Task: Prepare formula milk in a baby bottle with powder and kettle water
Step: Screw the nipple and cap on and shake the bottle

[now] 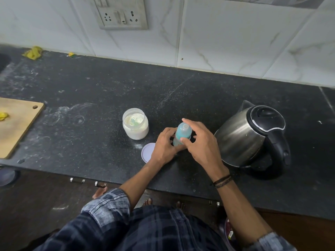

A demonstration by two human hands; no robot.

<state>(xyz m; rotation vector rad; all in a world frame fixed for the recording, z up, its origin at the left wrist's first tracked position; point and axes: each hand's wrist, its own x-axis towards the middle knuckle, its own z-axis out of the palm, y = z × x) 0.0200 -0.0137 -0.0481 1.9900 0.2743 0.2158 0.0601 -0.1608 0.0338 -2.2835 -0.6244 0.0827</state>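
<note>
A baby bottle (183, 132) with a blue cap stands on the black counter (94, 91). My left hand (165, 145) grips its clear body from the left. My right hand (199, 140) holds the blue cap, thumb and fingers curled around it. An open jar of white powder (135, 124) with a small scoop inside stands just left of the bottle. The jar's pale lid (147, 152) lies flat on the counter, partly under my left wrist. A steel kettle (252, 136) with a black lid and handle stands to the right, close to my right hand.
A wooden cutting board (16, 124) with a yellow scrap lies at the left edge. Yellow scraps (33, 52) sit by the back wall. A socket panel (120, 14) is on the tiled wall. White powder smears mark the counter left of the jar.
</note>
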